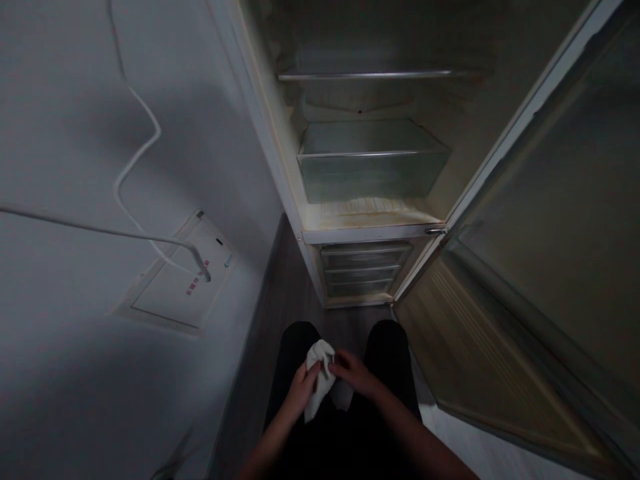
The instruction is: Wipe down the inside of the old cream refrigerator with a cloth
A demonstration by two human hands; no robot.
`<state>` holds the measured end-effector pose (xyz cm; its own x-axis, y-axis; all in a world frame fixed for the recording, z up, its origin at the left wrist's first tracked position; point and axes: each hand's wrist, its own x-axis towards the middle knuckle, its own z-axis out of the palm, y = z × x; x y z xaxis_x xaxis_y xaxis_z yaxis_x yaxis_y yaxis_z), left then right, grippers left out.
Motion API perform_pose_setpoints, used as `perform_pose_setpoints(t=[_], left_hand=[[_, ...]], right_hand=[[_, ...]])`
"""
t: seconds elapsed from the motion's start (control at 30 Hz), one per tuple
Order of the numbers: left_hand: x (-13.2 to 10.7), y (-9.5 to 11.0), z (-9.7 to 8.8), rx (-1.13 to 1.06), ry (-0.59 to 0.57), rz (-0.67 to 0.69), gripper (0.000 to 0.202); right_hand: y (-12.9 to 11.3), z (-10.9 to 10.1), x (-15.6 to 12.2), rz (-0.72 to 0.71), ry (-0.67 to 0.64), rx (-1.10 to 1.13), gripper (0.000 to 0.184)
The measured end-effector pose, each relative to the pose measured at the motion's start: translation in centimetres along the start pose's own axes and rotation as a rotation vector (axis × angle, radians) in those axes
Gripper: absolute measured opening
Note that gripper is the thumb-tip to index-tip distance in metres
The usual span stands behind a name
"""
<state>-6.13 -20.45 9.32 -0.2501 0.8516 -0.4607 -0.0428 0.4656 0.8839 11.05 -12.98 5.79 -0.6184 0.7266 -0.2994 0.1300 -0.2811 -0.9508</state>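
Left hand (pixel 303 387): grasping one white cloth (pixel 323 383), near
Right hand (pixel 355 373): touching it, grip unclear
Fridge doors (pixel 560 220): two, standing open, right

Stretches the left forearm (pixel 273 432) up from the bottom edge to lower centre, ending in a left hand (pixel 304 385) bent around in a grip. Extends the right forearm (pixel 405 420) on a diagonal from lower right, curling the right hand (pixel 354 371) leftward, near the left. Spreads the left knee (pixel 300 331) and right knee (pixel 388 331), both bent, just above at lower centre.
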Motion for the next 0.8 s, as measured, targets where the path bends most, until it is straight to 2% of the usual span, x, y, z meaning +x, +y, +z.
perform_pose_setpoints(t=[0.07,0.13,0.23,0.3,0.33,0.4,0.47,0.5,0.53,0.6,0.7,0.8], left_hand=[[0.2,0.6,0.6,0.047,-0.127,0.003,0.072],[0.3,1.2,0.9,0.110,-0.185,0.051,0.070],[0.5,2.4,1.0,0.159,-0.117,0.179,0.068],[0.6,3.4,0.9,0.149,-0.098,0.225,0.065],[0.5,4.0,0.9,0.133,-0.138,0.229,0.063],[0.2,5.1,1.1,0.111,-0.294,0.241,0.059],[-0.3,6.0,1.5,0.138,-0.433,0.276,0.070],[-0.6,6.4,1.8,0.165,-0.454,0.304,0.077],[-0.7,6.6,2.0,0.196,-0.444,0.330,0.081],[-0.8,6.8,2.3,0.235,-0.382,0.350,0.074],[-0.4,6.7,2.2,0.208,-0.298,0.313,0.050],[0.1,6.5,1.7,0.181,-0.176,0.287,0.045]], right_hand=[[0.5,0.9,-2.4,0.018,0.168,0.083,0.056],[0.0,1.1,-3.8,0.027,0.314,0.093,0.059],[-1.9,-0.1,-4.9,-0.012,0.423,0.030,0.062],[-3.4,-1.3,-5.3,-0.064,0.447,-0.009,0.061],[-4.1,-1.8,-5.4,-0.102,0.444,-0.032,0.059],[-5.4,-2.4,-5.6,-0.182,0.409,-0.085,0.055],[-6.5,-2.3,-5.7,-0.243,0.347,-0.129,0.050],[-6.9,-2.2,-5.7,-0.261,0.316,-0.140,0.048],[-7.2,-1.9,-5.7,-0.272,0.298,-0.137,0.047],[-7.6,-1.3,-5.6,-0.266,0.317,-0.091,0.049],[-7.6,-0.7,-5.5,-0.190,0.449,0.038,0.056],[-7.0,-0.6,-5.5,-0.115,0.567,0.118,0.062]])
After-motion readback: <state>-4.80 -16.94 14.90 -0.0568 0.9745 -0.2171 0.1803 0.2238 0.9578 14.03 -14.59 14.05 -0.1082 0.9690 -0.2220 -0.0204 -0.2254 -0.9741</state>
